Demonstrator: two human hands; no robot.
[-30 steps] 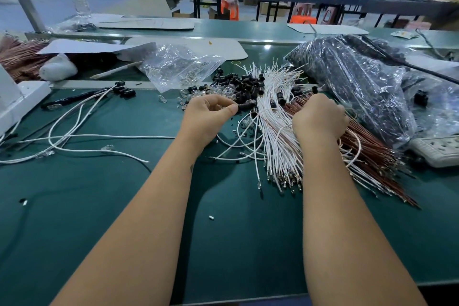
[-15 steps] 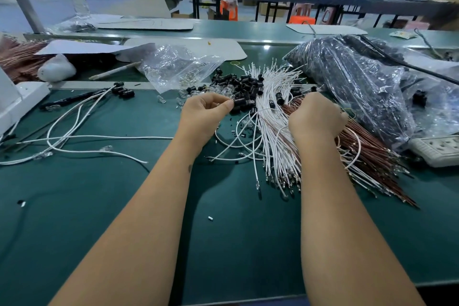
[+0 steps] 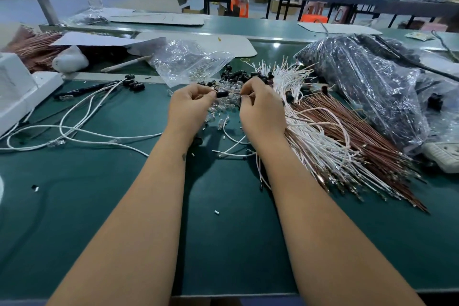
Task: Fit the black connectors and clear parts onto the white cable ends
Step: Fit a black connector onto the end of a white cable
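Observation:
My left hand [image 3: 190, 109] pinches a small black connector [image 3: 222, 94] between thumb and fingers. My right hand [image 3: 262, 109] pinches the thin end of a cable [image 3: 237, 93], its tip pointing at the connector's open end. Both hands hover over a heap of black connectors [image 3: 238, 77] and clear parts [image 3: 227, 104]. A fanned bundle of white cables [image 3: 320, 136] lies to the right, mixed with brown cables [image 3: 367, 141]. Finished white cables [image 3: 82, 129] with black connectors on their ends trail across the mat to the left.
A clear bag of clear parts [image 3: 186, 62] lies behind the heap. A large dark plastic bag [image 3: 367, 87] fills the right side. A white power strip [image 3: 444, 156] sits at the far right, a white box [image 3: 17, 92] at the far left. Green mat [image 3: 223, 243] lies between my forearms.
My right hand left the white cable bundle and moved left with a cable end. My left hand lifted a black connector from the heap. The two hands now meet.

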